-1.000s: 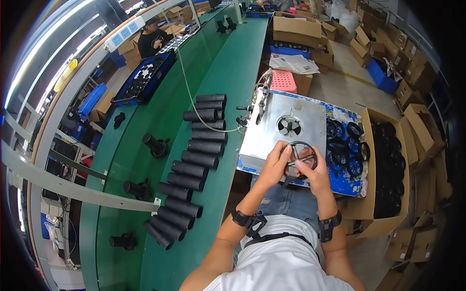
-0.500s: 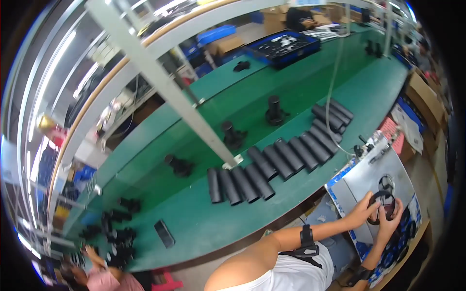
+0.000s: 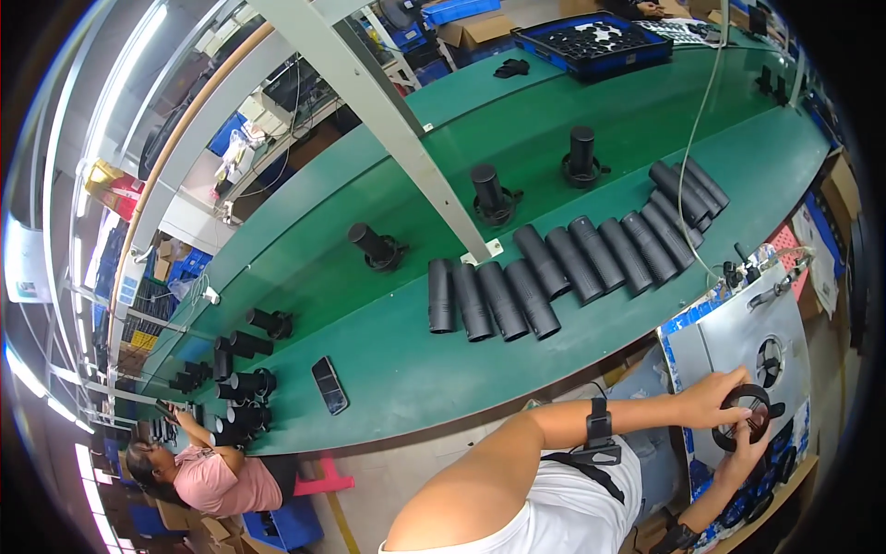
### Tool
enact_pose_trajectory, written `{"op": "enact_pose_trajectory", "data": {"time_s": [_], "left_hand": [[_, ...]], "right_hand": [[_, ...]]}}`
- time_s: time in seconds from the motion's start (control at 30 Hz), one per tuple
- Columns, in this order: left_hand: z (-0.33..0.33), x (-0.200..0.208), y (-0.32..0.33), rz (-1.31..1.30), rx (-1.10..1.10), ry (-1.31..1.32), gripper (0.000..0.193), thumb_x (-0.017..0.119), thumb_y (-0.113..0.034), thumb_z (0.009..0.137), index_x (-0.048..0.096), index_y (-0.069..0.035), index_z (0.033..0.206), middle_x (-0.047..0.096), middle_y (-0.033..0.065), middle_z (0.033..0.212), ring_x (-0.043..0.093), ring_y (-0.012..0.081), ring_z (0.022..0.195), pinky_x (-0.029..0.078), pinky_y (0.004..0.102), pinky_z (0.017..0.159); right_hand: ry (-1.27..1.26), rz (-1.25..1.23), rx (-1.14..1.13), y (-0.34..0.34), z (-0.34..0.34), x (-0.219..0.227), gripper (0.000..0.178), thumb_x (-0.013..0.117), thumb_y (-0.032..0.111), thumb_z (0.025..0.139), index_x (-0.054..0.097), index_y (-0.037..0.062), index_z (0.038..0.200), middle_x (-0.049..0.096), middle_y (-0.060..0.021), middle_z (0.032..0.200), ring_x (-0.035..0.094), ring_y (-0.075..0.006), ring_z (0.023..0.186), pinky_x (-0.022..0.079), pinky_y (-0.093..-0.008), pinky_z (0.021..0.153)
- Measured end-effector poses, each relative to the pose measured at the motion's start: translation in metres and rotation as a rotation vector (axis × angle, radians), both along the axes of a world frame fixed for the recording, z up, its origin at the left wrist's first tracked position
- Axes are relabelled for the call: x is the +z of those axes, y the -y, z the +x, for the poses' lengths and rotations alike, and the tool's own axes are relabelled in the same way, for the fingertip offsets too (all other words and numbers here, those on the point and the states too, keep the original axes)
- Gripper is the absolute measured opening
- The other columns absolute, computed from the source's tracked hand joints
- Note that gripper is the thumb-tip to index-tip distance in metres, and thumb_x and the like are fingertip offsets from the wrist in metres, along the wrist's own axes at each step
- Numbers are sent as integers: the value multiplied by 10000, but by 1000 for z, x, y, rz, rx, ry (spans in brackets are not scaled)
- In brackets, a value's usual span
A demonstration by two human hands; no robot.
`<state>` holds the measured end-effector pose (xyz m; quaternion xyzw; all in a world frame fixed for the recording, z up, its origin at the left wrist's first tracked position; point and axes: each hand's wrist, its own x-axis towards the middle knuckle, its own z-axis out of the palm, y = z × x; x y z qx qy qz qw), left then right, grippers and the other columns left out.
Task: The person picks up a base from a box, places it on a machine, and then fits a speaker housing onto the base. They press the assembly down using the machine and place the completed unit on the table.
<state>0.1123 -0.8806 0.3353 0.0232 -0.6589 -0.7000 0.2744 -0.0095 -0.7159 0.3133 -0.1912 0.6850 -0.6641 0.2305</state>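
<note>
Both my hands are on a black ring-shaped plastic part (image 3: 759,412) with thin spokes inside and a tab at its side. My left hand (image 3: 715,399) grips its near-left rim from above. From below, my right hand (image 3: 744,452) holds it, with fingers reaching into the ring. Beside the ring, a silver metal plate (image 3: 729,337) carries a round fixture (image 3: 769,362) with a dark spoked piece in it. More black ring-shaped parts (image 3: 759,494) lie beyond my right hand, partly hidden by it.
Several black tubes (image 3: 503,300) lie in a row on the green bench (image 3: 397,369). Further back, black tubes stand upright in bases (image 3: 581,162). A phone (image 3: 329,385) lies left. A metal post (image 3: 397,129) rises from the bench. A co-worker in pink (image 3: 217,480) sits far left.
The whole view has shifted, so the bench things appear higher and further right. My hands still hold the ring, which shows at a different tilt with its side tab visible.
</note>
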Motion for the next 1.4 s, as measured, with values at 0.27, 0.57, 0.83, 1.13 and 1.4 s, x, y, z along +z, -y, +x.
{"op": "enact_pose_trajectory", "data": {"time_s": [0.27,0.57,0.83,1.13,1.4], "left_hand": [[-25,-20,16,-87,208,41,221,527,-214,947,581,-2,980,591,114,771,573,188,690,476,357,651],[-21,-8,1,144,89,125,211,554,-217,971,494,-17,938,526,5,665,470,63,538,383,250,486],[-55,2,37,-122,-185,287,376,696,-146,848,471,8,1108,604,98,842,583,115,696,495,289,609],[-129,-16,47,-487,21,221,464,694,-135,712,583,-73,1158,662,171,836,662,318,747,511,366,694],[-169,-32,57,-1050,304,267,443,633,-232,718,642,-125,1147,613,126,1082,556,359,1045,445,517,892]], "right_hand": [[-213,-44,-39,37,38,16,511,646,-6,828,431,-15,1292,561,-70,1037,571,-130,872,503,-264,760],[-49,-208,-136,44,55,37,487,633,-51,788,456,-39,1241,562,-53,922,593,-95,782,514,-229,698],[-197,-12,-104,51,7,37,478,625,-14,798,461,3,1247,611,-73,875,599,-95,673,511,-254,573],[-457,199,-113,64,-59,19,440,609,19,772,520,3,1202,630,-95,708,652,-148,603,505,-286,542],[-842,487,-271,65,-102,4,527,689,140,696,608,125,1217,610,-161,1119,621,-295,979,505,-409,848]]}}
